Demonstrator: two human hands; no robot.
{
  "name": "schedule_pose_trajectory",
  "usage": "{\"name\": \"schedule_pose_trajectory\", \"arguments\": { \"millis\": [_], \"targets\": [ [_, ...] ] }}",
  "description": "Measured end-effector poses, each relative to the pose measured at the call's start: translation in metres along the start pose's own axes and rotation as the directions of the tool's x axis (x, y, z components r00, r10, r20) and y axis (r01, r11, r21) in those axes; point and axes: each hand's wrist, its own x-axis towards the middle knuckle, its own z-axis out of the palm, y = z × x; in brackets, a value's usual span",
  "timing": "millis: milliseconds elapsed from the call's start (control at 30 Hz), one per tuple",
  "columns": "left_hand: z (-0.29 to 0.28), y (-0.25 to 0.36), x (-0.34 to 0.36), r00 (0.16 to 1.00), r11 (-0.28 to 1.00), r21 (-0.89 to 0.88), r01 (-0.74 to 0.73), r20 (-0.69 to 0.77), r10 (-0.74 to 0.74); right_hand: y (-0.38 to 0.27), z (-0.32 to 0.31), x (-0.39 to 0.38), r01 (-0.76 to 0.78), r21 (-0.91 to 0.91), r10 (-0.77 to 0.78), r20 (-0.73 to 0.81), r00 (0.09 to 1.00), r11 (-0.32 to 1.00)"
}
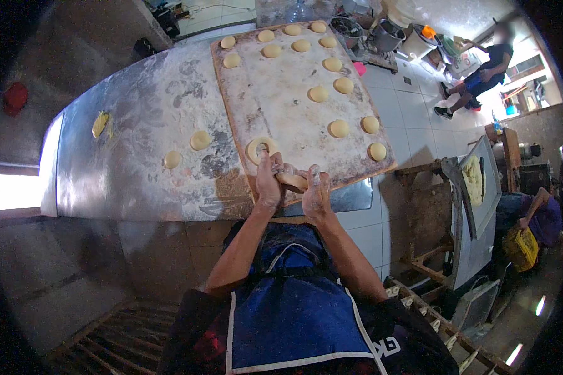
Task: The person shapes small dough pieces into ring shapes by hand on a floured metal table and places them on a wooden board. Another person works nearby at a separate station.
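Between my two hands, just over the near edge of the floured wooden board (275,94), is a pale piece of dough (291,181). My left hand (269,181) grips its left end, and my right hand (317,195) is closed on its right end. White flour coats the fingers of both. A dough ring (251,152) lies on the board at my left fingertips; whether they touch it I cannot tell. Several round dough balls stand along the far and right sides of the board, among them one dough ball (338,129) to the right of my hands.
On the flour-dusted metal table (137,119) left of the board sit two dough balls (200,140) and a yellow lump (100,124). Buckets (389,35) stand beyond the board. One person (491,65) walks at far right; another (541,215) holds a yellow crate (520,247).
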Motion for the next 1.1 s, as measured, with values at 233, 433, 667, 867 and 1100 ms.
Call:
{"name": "schedule_pose_trajectory", "arguments": {
  "millis": [233, 433, 667, 867, 1100],
  "targets": [
    [0.014, -0.019, 0.003, 0.997, 0.985, -0.169, 0.026, 0.073, -0.014, -0.001, -0.016, 0.001, 0.365, -0.269, -0.438, -0.308, 0.844, 0.891],
    [0.002, -0.051, 0.011, 0.514, 0.017, 0.669, -0.743, 0.554, 0.655, 0.019, -0.033, -0.001, -0.031, -0.184, 0.074, 0.233, 0.970, 0.982],
    [-0.002, -0.061, 0.012, 0.838, 0.559, 0.629, -0.540, 0.339, 0.428, 0.019, -0.036, -0.011, -0.182, 0.478, 0.165, 0.076, 0.983, 0.859],
    [0.016, -0.048, 0.034, 0.948, 0.289, 0.909, -0.301, 0.252, 0.196, 0.011, -0.069, 0.001, -0.203, 0.004, 0.203, 0.032, 0.979, 0.979],
    [0.010, -0.036, 0.039, 0.857, -0.002, 0.883, -0.470, 0.456, 0.239, 0.033, -0.067, -0.023, -0.076, -0.358, 0.026, -0.143, 0.989, 0.931]
  ]
}}
